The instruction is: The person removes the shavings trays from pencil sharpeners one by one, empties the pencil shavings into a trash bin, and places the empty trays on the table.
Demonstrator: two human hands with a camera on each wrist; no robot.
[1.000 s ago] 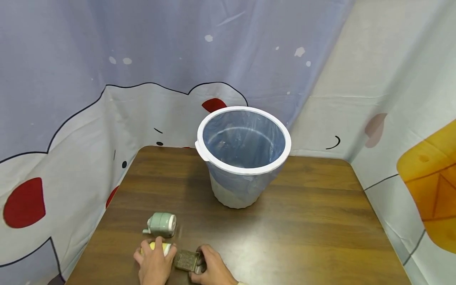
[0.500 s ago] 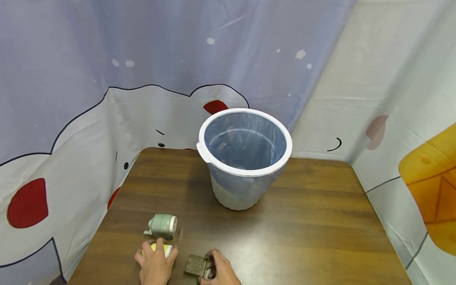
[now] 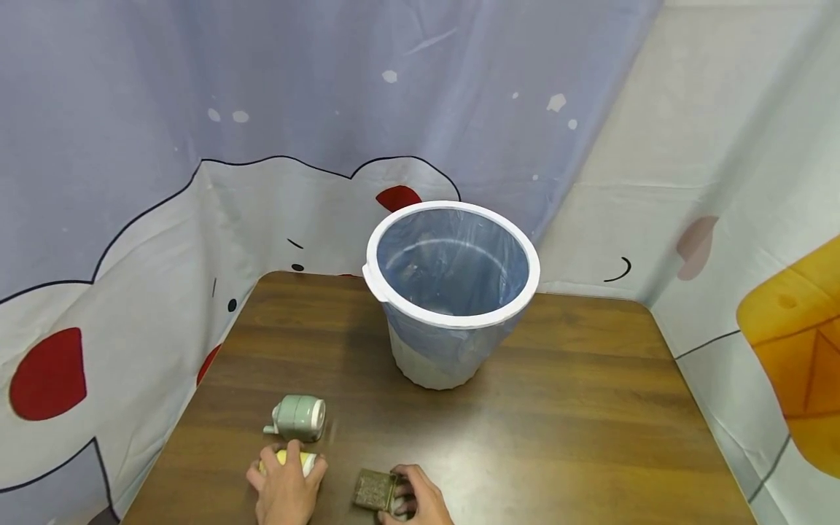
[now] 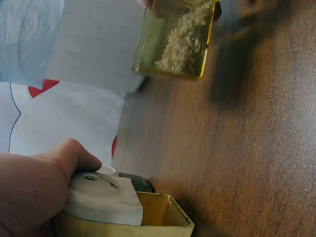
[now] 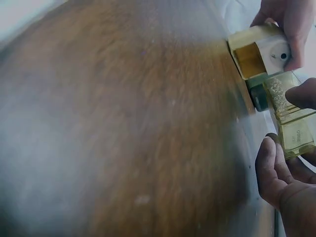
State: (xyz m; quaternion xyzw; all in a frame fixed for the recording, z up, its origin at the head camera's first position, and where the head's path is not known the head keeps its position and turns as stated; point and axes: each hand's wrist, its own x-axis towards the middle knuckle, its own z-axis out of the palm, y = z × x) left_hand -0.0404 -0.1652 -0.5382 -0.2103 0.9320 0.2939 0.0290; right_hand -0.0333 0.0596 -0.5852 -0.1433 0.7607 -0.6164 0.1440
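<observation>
My left hand (image 3: 286, 490) grips a yellow-and-white pencil sharpener (image 4: 106, 201) at the table's front left. In the left wrist view, the sharpener's drawer slot (image 4: 154, 206) gapes open and hollow. To the right of it, my right hand (image 3: 423, 502) holds a see-through yellowish shavings drawer (image 3: 374, 489) by its right end, thumb and fingers on opposite sides. Pale shavings (image 4: 187, 42) lie inside the drawer. Just beyond my left hand, a green pencil sharpener (image 3: 300, 418) lies on its side, crank pointing left.
A white-rimmed waste bin (image 3: 453, 321) with a bluish clear liner stands at the back middle of the brown wooden table (image 3: 577, 408). Printed curtains (image 3: 315, 95) hang behind the table and along both sides.
My right hand has moved to the right with the shavings drawer, widening the gap to the yellow sharpener. The left hand and green sharpener have stayed in place.
</observation>
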